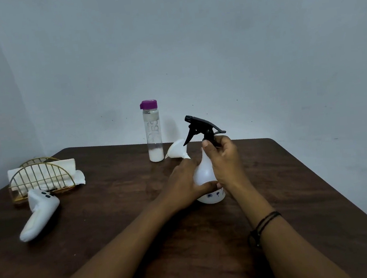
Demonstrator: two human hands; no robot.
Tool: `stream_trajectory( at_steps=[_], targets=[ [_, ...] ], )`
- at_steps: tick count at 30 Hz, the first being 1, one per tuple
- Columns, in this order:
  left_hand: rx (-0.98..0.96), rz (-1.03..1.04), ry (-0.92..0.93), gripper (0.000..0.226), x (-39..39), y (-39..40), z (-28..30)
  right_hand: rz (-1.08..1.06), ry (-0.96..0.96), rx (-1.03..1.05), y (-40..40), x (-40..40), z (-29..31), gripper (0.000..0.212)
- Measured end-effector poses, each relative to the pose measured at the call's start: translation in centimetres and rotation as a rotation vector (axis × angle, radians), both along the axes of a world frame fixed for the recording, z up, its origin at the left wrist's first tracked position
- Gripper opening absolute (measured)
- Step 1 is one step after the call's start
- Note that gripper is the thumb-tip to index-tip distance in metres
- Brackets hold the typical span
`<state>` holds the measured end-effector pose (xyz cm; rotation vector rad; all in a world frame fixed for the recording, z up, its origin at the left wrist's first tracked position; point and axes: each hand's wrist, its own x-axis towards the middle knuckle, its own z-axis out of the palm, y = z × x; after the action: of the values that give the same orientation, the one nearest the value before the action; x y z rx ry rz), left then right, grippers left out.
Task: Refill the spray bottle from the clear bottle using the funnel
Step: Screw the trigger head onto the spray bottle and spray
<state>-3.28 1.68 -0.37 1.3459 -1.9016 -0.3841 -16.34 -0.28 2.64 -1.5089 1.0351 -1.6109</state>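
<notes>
The table (122,212), dark brown wood, fills the near field and carries everything noted here. The spray bottle (204,170) stands upright on it under both hands. The left hand (185,183) is wrapped around the white body low down, thumb across the front, fingers closed against the plastic. The right hand (224,157) is clamped on the neck just below the black trigger head (201,127), which is seated on the bottle with its nozzle pointing left. Beyond the left hand's knuckles stands the clear bottle (153,134), upright, purple cap (148,104) on, apart from both hands. The white funnel (177,150) lies tilted on the table between that bottle and the trigger head. Well left of the grip sit a gold wire rack (40,178) holding white napkins (46,172) and, nearer, a white controller (39,214).
</notes>
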Motion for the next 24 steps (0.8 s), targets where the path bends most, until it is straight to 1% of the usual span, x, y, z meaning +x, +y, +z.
stream_trajectory(
  at_steps=[2,4,5,6,8,10,12,16,18,19,21,24],
  targets=[
    [0.014,-0.003,0.015,0.068,0.1,0.0,0.1,0.048,-0.032,0.032,-0.1,-0.1,0.1,0.023],
    [0.028,-0.037,0.046,0.054,0.1,0.2,0.2,0.190,-0.133,0.100,-0.1,-0.6,0.3,0.014],
    [0.026,-0.059,0.045,0.048,0.1,0.3,0.3,0.257,-0.174,0.129,-0.1,-0.8,0.4,0.014],
    [0.019,-0.078,0.040,0.047,0.1,0.4,0.4,0.285,-0.177,0.139,-0.1,-1.0,0.4,0.016],
    [0.025,-0.096,0.044,0.052,-0.1,0.5,0.5,0.255,-0.130,0.116,-0.2,-1.1,0.3,0.016],
    [0.023,-0.102,0.060,0.063,-0.4,0.3,0.3,0.191,-0.092,0.085,-0.3,-0.8,0.1,0.016],
    [0.005,-0.102,0.062,0.068,-0.6,0.3,0.1,0.120,-0.071,0.072,-0.4,-0.5,0.0,0.017],
    [-0.054,-0.068,0.035,0.052,-1.1,0.9,-0.1,-0.023,0.004,0.014,0.0,0.2,0.0,0.020],
    [-0.060,-0.057,0.024,0.057,-1.3,1.0,-0.2,-0.074,0.033,-0.028,0.2,0.4,-0.1,0.014],
    [-0.044,-0.043,0.030,0.056,-1.3,0.9,-0.3,-0.094,0.048,-0.042,0.3,0.5,-0.2,0.012],
    [-0.007,-0.020,0.067,0.049,-1.0,0.8,-0.2,-0.066,0.041,-0.042,0.3,0.6,-0.3,0.011],
    [0.048,-0.054,0.127,0.054,-0.1,0.5,0.3,0.131,-0.008,0.042,0.4,0.2,0.1,0.011]
  ],
)
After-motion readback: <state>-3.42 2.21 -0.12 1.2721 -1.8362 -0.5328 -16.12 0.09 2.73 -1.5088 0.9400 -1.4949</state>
